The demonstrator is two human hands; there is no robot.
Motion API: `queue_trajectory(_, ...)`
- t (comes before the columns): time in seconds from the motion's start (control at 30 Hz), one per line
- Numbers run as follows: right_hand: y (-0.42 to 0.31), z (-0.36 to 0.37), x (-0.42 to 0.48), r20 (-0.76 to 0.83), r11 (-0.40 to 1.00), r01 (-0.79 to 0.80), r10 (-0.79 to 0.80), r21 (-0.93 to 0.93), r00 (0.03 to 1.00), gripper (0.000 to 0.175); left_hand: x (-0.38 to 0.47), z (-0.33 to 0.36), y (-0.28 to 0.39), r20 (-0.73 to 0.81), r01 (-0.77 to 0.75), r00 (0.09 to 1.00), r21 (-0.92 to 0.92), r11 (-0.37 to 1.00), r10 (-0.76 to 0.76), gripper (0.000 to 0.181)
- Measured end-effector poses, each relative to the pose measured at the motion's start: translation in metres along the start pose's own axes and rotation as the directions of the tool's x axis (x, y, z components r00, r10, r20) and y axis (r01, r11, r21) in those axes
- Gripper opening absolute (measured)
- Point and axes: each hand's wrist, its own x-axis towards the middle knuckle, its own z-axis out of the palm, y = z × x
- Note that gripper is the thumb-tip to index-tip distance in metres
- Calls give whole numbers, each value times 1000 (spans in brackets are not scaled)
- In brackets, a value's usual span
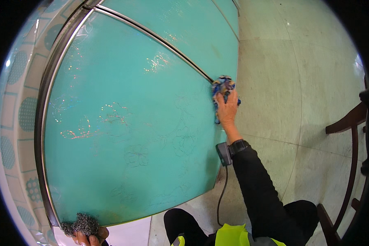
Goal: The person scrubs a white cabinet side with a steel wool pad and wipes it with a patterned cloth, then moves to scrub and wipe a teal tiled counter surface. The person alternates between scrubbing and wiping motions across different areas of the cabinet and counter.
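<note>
A turquoise cabinet panel [110, 178] with sparkling floral line patterns fills the space before me. My right hand [227, 110] presses a crumpled multicoloured cloth [224, 84] against the panel's right edge, near the end of a dark-and-silver metal strip [160, 40]. At the lower left corner, my left hand [90, 240] holds a clump of steel wool [85, 226] by the metal trim [43, 135]. That hand is partly cut off by the bottom of the view.
A tiled floor [270, 86] runs along the right. A dark wooden chair [353, 147] stands at the far right. Patterned covering [29, 113] borders the left. A small device [224, 153] on my right wrist trails a cable [223, 196]; my knee [184, 224] is near the panel.
</note>
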Motion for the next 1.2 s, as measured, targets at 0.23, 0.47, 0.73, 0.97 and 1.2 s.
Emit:
queue_trajectory(0.23,34,-40,-71,150,924,-335,363,-186,920,43,-3,6,-9,-53,-30,998,-19,999,29,38)
queue_trajectory(0.47,-79,-31,-34,108,941,265,-292,209,950,43,19,7,-3,39,107,993,-6,994,-107,36)
queue_trajectory(0.73,34,-58,-8,256,868,-350,449,-352,856,36,41,15,-6,103,44,994,-193,980,-25,26)
queue_trajectory(0.97,-78,-42,-30,162,940,262,-299,218,940,42,27,26,-4,-262,-65,965,-209,976,8,30)
queue_trajectory(1.2,39,-25,4,148,979,-194,201,-62,968,51,44,49,-8,-390,-141,919,-195,971,55,29)
